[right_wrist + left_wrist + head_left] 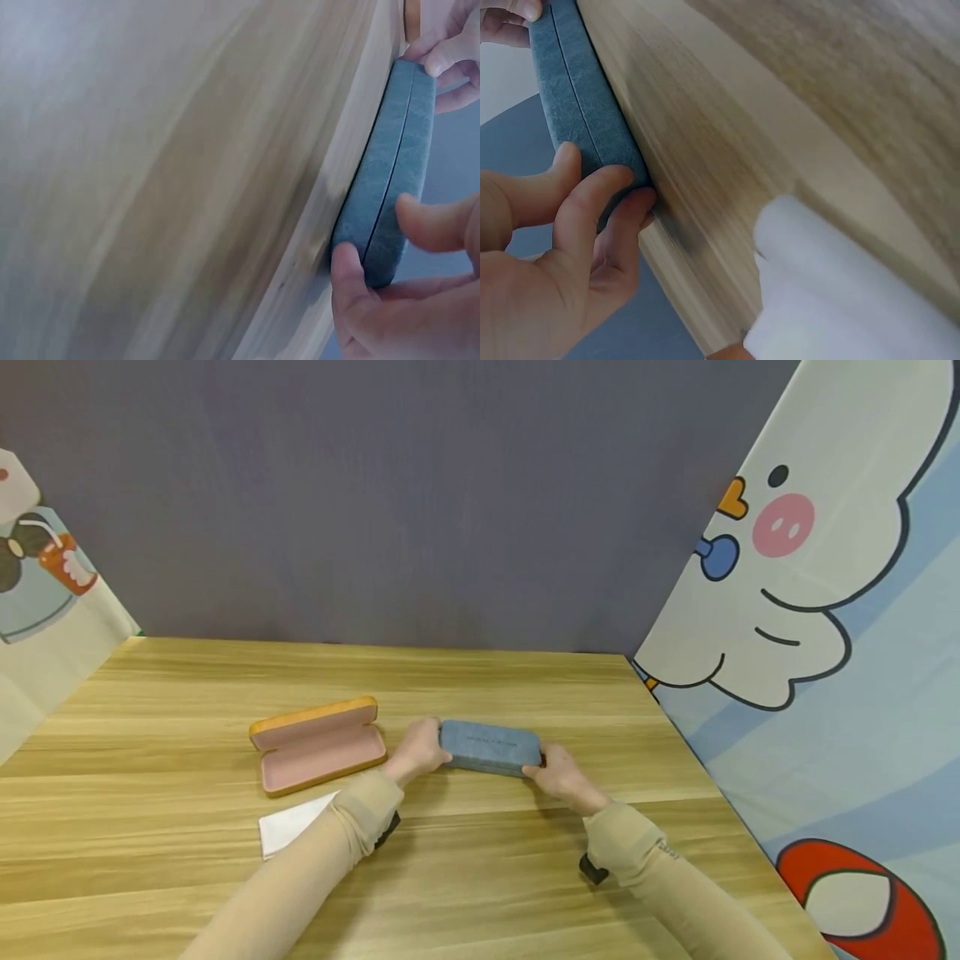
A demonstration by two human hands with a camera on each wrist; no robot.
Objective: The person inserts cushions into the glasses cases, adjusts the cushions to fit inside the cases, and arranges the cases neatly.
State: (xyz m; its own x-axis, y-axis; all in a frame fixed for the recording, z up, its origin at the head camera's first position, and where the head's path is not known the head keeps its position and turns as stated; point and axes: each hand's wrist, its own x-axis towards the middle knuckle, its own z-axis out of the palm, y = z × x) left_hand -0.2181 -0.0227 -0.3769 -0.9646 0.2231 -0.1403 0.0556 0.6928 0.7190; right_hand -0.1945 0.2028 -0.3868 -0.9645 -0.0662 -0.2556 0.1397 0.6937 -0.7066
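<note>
A closed blue glasses case point(491, 746) with faint lettering on its lid lies crosswise on the table, its seam showing along the side in both wrist views. My left hand point(422, 747) grips its left end, with the thumb on the near side. At the opposite end my right hand point(561, 775) holds the case, thumb and fingers around the corner, as the right wrist view shows point(416, 300). To the left, an orange-brown glasses case point(322, 752) stands open with its pink lining bare, right beside my left hand.
A white folded cloth or paper point(296, 824) lies in front of the open case, partly hidden under my left forearm. The wooden table point(480, 868) ends at a dark grey wall point(390, 502). Sheets printed with cartoons point(810, 568) hang at both sides.
</note>
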